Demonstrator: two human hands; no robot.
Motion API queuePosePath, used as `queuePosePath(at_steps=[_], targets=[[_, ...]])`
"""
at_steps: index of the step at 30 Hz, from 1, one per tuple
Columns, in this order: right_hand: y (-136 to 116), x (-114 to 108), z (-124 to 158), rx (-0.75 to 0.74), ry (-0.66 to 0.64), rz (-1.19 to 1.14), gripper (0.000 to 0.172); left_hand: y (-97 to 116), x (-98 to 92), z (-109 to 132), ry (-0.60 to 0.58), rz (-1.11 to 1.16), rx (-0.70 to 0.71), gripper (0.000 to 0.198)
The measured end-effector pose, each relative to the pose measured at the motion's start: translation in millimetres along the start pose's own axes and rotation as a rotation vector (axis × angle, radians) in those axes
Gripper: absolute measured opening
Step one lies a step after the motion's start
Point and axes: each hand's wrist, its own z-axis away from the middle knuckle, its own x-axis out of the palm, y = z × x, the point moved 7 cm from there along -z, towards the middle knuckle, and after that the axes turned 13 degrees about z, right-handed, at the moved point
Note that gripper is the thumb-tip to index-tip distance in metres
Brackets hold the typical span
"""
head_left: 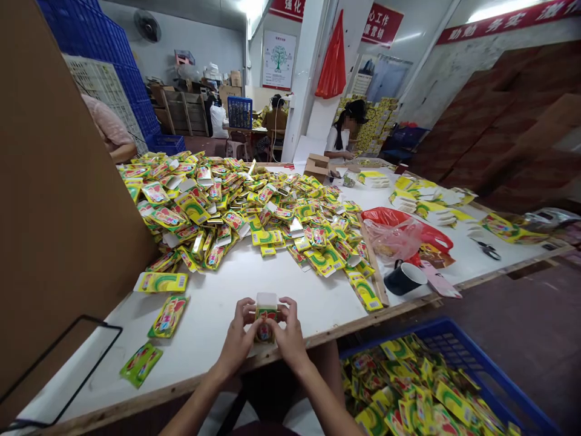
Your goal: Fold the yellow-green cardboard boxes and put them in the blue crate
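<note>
At the near edge of the surface [290, 284], a small box [265, 315] is gripped upright between the left hand [236, 340] and right hand [289, 339], seemingly mid-assembly with its top flap [266, 299] open; tucking that flap would call for a steady grip.

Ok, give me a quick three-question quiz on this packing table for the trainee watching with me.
1. True or false: the left hand and right hand both grip the small yellow printed cardboard box.
2. Where is the blue plastic mesh crate? A: on top of the white table. B: below the table edge, at the person's right. C: on the person's lap.
3. Name the dark vessel beside the red plastic bag.
Key: 1 true. 2 B. 3 the black mug.
</note>
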Motion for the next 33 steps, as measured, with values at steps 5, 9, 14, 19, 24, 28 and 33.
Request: queuePosePath(at_steps=[5,9,14,19,24,28,33], targets=[[10,3,-7,-0.019,-0.062,-0.014,0.015,-5,-2.1,-6,-0.076,-0.095,-0.043,0.022],[8,2,-28,-0.03,-0.07,0.06,0.012,2,-7.0,-14,-0.035,-0.162,0.015,0.016],[0,4,-30,-0.066,-0.058,0.002,0.016,6,-7.6,-8,0.058,-0.081,0.057,0.022],[-14,9,-19,-0.124,-0.068,0.053,0.016,12,-10.1,0,0.115,-0.159,0.077,0.017],[-17,11,-25,-0.061,-0.053,0.074,0.016,15,-13.4,-3,0.209,-0.146,0.042,0.017],[-17,12,-28,-0.067,-0.068,0.064,0.02,13,-11.8,-4,0.226,-0.106,0.036,0.02],[-7,20,-15,-0.042,-0.117,-0.029,0.021,3,-8.9,11,0.188,-0.071,0.026,0.019]])
